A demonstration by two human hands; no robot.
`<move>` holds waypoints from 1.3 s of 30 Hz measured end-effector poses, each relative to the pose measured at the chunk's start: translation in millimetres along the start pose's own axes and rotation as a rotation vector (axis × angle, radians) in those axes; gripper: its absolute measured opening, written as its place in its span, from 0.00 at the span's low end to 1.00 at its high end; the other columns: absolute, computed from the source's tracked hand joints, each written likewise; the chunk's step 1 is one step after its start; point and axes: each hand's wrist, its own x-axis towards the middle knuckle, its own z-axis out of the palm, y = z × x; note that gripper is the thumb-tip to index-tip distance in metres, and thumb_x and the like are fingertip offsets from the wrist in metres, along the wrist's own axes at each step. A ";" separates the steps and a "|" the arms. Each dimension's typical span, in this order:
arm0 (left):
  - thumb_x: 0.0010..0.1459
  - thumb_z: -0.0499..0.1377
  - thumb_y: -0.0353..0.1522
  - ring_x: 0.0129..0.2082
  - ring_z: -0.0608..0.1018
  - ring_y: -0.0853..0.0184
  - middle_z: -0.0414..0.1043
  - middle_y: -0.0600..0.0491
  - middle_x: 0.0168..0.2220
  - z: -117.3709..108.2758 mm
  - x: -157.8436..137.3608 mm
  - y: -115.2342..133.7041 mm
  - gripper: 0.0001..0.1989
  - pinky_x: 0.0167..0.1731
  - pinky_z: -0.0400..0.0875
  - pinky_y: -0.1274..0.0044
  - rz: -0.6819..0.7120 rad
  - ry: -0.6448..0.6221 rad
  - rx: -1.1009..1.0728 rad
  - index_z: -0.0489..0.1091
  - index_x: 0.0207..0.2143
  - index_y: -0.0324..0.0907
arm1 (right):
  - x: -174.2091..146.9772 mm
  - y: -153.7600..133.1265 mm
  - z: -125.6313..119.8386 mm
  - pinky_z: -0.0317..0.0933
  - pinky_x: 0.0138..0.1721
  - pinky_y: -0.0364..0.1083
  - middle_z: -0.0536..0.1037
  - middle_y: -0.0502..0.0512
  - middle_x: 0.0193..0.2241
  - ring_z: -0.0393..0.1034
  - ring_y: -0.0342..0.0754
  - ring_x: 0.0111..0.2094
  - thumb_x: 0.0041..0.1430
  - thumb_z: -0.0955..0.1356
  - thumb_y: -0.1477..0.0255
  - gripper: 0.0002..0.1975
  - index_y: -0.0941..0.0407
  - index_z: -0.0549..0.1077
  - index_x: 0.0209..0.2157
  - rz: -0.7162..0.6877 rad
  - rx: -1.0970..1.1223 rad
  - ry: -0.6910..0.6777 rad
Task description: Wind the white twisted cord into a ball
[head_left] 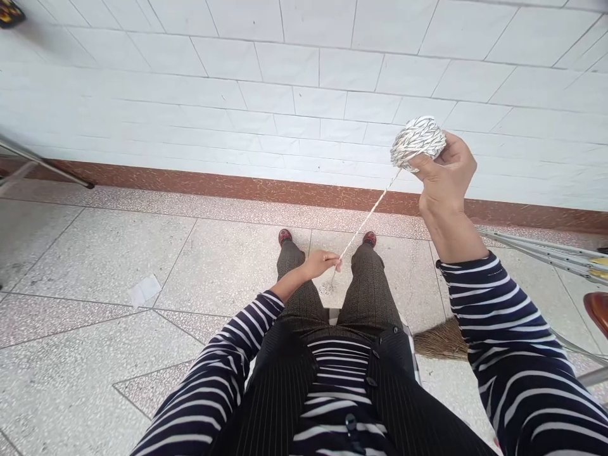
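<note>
My right hand (pixel 449 168) is raised at the upper right, its fingers closed around a ball of white cord with dark flecks (pixel 415 142). From the ball a single strand (pixel 370 215) runs taut, slanting down to my left hand (pixel 320 264). That hand pinches the strand between thumb and fingers above my knees. Below it, more of the cord (pixel 327 288) hangs or lies in a small loose tangle near the floor; which of the two I cannot tell.
A white tiled wall (pixel 304 82) with a reddish-brown skirting (pixel 228 185) stands in front. On the floor lie a white paper (pixel 145 291) and a straw broom (pixel 441 340). Metal legs (pixel 47 164) stand at the left, and pale folded bars (pixel 546 250) at the right.
</note>
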 end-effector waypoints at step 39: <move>0.65 0.54 0.38 0.24 0.70 0.71 0.73 0.54 0.23 -53.9 -21.3 113.8 0.20 0.30 0.62 0.78 0.190 0.155 0.140 0.73 0.22 0.39 | -122.5 65.2 -19.6 0.69 0.47 0.60 0.69 0.58 0.50 0.66 0.60 0.51 0.42 0.75 0.77 0.26 0.51 0.73 0.46 0.200 -0.496 -0.683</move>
